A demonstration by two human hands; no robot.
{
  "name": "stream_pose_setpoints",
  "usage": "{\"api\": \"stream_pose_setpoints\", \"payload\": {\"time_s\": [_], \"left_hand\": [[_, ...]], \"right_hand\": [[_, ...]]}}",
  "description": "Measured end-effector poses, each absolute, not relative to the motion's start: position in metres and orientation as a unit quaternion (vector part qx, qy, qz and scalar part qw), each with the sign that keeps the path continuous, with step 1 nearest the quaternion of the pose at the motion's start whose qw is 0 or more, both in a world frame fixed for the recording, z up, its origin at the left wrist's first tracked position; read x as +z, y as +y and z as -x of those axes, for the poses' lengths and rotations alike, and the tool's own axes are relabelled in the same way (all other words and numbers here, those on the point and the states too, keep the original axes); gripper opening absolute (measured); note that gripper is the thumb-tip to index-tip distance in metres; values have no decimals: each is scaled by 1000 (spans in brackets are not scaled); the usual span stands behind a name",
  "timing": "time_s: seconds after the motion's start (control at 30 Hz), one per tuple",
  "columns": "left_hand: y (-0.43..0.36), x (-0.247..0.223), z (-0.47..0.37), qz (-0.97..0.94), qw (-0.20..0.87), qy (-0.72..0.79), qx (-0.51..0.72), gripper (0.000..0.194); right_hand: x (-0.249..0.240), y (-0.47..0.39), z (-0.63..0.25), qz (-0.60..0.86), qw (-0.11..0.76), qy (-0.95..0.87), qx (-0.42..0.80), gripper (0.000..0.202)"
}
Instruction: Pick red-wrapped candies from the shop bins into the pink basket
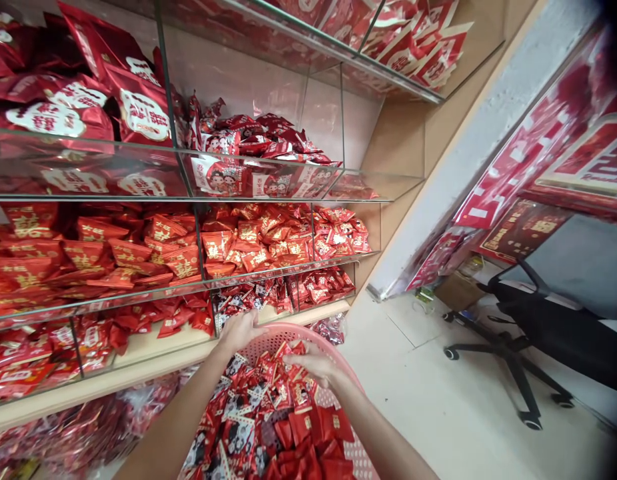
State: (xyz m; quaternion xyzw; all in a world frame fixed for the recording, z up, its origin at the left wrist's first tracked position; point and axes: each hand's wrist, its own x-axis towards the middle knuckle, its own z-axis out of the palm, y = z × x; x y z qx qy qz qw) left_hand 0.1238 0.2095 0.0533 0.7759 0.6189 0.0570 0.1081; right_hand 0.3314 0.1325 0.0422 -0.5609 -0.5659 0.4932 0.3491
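Observation:
A pink perforated plastic basket full of small wrapped packets stands below the shelves. Near its far rim is my left hand, fingers and thumb apart, close to the lowest shelf's front; no packet shows in it. My right hand reaches into the basket from the right. Its fingers stretch over the red packets and seem to touch them, with their undersides hidden. Black-and-white printed red packets lie toward the left of the basket, and plain red packets with gold print fill its front right.
Glass-divided shelves hold several kinds of red packets. A dividing pane stands near my left hand. Bagged goods lie beneath the bottom shelf. On the tiled floor to the right stands a black office chair.

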Motion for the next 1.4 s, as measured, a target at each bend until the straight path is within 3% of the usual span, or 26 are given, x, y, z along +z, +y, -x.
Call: {"api": "stream_pose_setpoints", "payload": {"time_s": [0.13,0.3,0.63,0.87,1.1,1.4], "left_hand": [[209,54,-124,-777,107,618,57,40],[210,54,-124,-779,110,614,55,40],[210,55,-125,-774,112,622,52,41],[209,57,-125,-772,120,622,55,43],[207,59,-125,-773,117,621,56,38],[206,61,-125,-775,119,618,55,38]], "right_hand": [[12,140,-313,576,354,-646,355,32],[-12,138,-304,573,284,-732,233,32],[-28,145,-306,571,365,-674,294,22],[-12,147,-295,549,424,-655,298,19],[-18,146,-280,559,355,-667,341,16],[-20,153,-272,607,369,-600,368,15]]}}
